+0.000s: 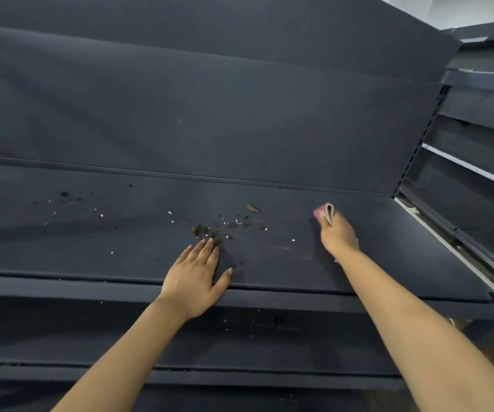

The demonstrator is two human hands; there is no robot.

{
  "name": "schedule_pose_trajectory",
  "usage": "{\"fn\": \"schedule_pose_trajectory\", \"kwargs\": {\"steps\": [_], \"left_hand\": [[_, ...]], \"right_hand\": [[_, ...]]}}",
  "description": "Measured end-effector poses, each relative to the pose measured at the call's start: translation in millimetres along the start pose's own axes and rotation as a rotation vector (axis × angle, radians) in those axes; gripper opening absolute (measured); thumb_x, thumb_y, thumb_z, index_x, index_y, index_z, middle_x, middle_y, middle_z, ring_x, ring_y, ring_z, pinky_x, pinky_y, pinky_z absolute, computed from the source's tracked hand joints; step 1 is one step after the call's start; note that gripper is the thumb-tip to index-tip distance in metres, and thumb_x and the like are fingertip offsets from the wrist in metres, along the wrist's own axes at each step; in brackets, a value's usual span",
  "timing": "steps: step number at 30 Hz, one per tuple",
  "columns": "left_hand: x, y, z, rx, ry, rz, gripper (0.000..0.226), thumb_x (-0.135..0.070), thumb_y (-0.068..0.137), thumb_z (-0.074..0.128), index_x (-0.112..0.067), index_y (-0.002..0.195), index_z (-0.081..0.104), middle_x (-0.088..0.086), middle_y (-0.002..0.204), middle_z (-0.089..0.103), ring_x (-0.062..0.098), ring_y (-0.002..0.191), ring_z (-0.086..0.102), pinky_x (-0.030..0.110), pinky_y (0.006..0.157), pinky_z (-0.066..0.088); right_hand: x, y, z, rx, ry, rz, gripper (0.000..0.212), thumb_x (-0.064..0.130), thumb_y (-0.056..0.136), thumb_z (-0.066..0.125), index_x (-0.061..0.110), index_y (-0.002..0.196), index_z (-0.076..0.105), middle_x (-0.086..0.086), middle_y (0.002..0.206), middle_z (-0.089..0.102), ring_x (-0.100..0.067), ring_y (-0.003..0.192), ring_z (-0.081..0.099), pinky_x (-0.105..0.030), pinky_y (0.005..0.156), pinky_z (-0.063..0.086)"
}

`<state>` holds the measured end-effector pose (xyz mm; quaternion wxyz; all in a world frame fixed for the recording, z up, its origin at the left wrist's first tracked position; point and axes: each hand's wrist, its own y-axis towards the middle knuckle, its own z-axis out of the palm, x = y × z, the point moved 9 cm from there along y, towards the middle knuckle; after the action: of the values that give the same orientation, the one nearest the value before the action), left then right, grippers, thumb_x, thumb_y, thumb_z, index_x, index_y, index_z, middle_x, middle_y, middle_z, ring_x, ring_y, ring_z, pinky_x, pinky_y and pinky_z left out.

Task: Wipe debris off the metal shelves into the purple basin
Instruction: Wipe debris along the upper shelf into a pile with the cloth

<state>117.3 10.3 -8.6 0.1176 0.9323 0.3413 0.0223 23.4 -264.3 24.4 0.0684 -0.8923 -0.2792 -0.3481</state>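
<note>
Both arms reach forward over the upper metal shelf (358, 263), bare to past the elbow. The left hand (196, 275) lies palm down and flat on the shelf near its front edge, fingers straight and close together, thumb splayed to the right, fingertips at the near edge of the debris (210, 230). The right hand (338, 234) is stretched farther back on the shelf, to the right of the debris, its fingers curled round a folded pink cloth (324, 213) that it presses to the shelf surface; the cloth's layered edge sticks up past the knuckles. The debris is a loose scatter of dark brown crumbs, small white flecks and one tan flake, thickest just beyond the left fingertips, with a thinner patch well to the left, toward the back of the shelf. The shelf is a matte, dark grey flat panel with a raised lip along its front and a plain back panel (210, 114) of the same finish behind it. Below it, a lower shelf (240, 337) carries a few white specks.
</note>
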Motion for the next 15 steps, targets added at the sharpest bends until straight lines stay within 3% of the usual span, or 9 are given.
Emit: {"fn": "schedule_pose_trajectory", "kwargs": {"steps": [5, 8, 10, 12, 15], "left_hand": [[-1, 1, 2, -0.016, -0.001, 0.007, 0.126, -0.070, 0.060, -0.041, -0.009, 0.151, 0.021, 0.005, 0.160, 0.014, 0.017, 0.148, 0.009, 0.023, 0.111, -0.009], [-1, 0, 1, 0.022, -0.006, -0.021, 0.102, -0.064, 0.075, -0.018, -0.009, 0.151, 0.023, 0.006, 0.159, 0.017, 0.018, 0.147, 0.012, 0.023, 0.111, -0.008], [1, -1, 0, 0.023, 0.013, -0.028, 0.089, -0.058, 0.085, 0.001, -0.004, 0.143, 0.040, 0.011, 0.151, 0.035, 0.022, 0.142, 0.030, 0.028, 0.113, 0.006], [2, -1, 3, -0.007, 0.048, -0.024, 0.070, -0.050, 0.091, 0.023, -0.001, 0.124, 0.062, 0.014, 0.131, 0.059, 0.027, 0.124, 0.054, 0.037, 0.106, 0.026], [0, -1, 8, -0.003, 0.065, 0.006, 0.061, -0.045, 0.091, 0.034, 0.000, 0.114, 0.068, 0.015, 0.119, 0.066, 0.028, 0.112, 0.063, 0.041, 0.099, 0.035]], "right_hand": [[1, 15, 17, -0.017, -0.212, -0.033, 0.039, 0.033, 0.102, 0.029, 0.004, 0.116, 0.051, -0.016, 0.115, 0.059, -0.034, 0.108, 0.054, -0.041, 0.090, 0.044], [32, 15, 45, 0.069, -0.190, -0.094, 0.039, 0.033, 0.101, 0.031, 0.005, 0.118, 0.052, -0.016, 0.120, 0.059, -0.034, 0.114, 0.053, -0.038, 0.093, 0.042], [60, 4, 66, 0.114, -0.198, -0.192, 0.040, 0.033, 0.101, 0.033, 0.004, 0.119, 0.053, -0.017, 0.122, 0.058, -0.032, 0.116, 0.052, -0.035, 0.095, 0.037], [93, -17, 91, 0.179, -0.179, -0.305, 0.041, 0.035, 0.101, 0.033, 0.004, 0.120, 0.053, -0.017, 0.122, 0.059, -0.032, 0.116, 0.053, -0.033, 0.093, 0.038], [132, -51, 127, 0.282, -0.119, -0.439, 0.040, 0.036, 0.101, 0.035, 0.007, 0.122, 0.054, -0.017, 0.122, 0.060, -0.032, 0.115, 0.054, -0.033, 0.090, 0.041]]}}
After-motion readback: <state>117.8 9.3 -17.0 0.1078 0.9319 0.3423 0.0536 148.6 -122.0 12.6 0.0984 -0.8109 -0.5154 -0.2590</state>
